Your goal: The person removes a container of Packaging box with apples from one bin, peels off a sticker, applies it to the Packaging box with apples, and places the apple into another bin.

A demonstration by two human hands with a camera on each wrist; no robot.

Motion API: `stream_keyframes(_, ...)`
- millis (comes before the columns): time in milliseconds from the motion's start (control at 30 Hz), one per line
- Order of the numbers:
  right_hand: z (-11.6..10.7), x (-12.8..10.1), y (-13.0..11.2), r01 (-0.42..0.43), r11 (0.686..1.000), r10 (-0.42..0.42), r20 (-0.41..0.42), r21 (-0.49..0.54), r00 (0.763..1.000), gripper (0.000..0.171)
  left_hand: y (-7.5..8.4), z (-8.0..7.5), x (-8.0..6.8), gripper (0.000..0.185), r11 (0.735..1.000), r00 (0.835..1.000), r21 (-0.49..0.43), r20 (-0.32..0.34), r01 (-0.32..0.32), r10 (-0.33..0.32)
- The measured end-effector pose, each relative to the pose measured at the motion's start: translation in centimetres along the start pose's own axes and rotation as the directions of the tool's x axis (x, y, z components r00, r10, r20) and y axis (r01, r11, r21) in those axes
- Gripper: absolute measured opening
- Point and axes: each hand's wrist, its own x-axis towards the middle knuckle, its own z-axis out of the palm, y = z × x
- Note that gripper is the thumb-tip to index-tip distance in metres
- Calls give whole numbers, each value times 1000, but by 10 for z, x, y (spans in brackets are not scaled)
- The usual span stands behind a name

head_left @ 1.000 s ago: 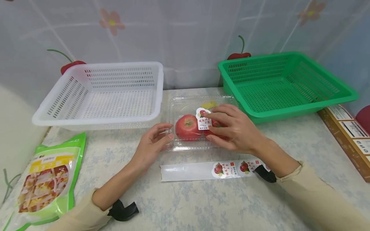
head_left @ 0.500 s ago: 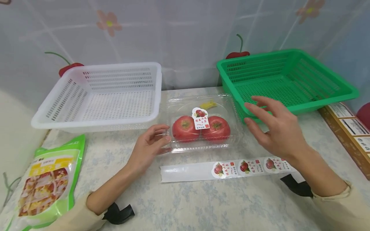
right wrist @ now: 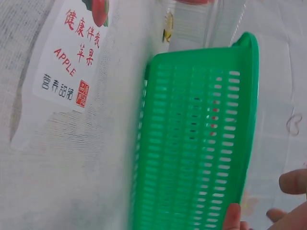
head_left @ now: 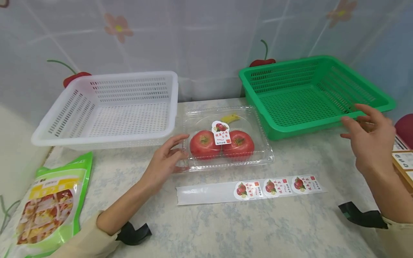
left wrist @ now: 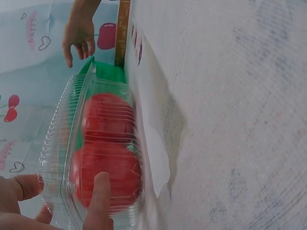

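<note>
A clear hinged plastic box (head_left: 258, 138) holds two red apples (head_left: 238, 143), with a yellow piece (head_left: 230, 118) behind them. On its lid lies a white apple label (head_left: 221, 134). My left hand (head_left: 164, 157) rests at the box's left end, fingers extended and touching it; the left wrist view shows two fingertips (left wrist: 100, 184) spread against its walls. My right hand (head_left: 372, 138) is at the front right rim of the green basket (head_left: 277, 129), fingers loosely bent and holding nothing. In the right wrist view a fingertip (right wrist: 232, 215) overlaps the rim; contact cannot be told.
A backing strip with several labels (head_left: 272, 186) lies in front of the box. To the left are a white basket (head_left: 106, 138) and a green food bag (head_left: 53, 204). A brown printed carton (head_left: 403, 161) sits at the right.
My right hand has left the label on the lid and moved right to the green basket's front right rim. My left hand stays at the box's left end.
</note>
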Motion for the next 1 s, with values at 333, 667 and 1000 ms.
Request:
stream_keyframes(333,-8,33,42,-348,752,205,303,559,931,79,0,0,7,48,999,1000,32,13,1,-1)
stream_keyframes(667,8,32,23,-402,732,216,373,550,902,90,-1,5,9,45,1000,1000,16,-4,-5,5)
stream_keyframes(1000,23,31,22,-315,738,177,278,597,944,87,1,6,9,41,999,1000,43,-12,-2,2)
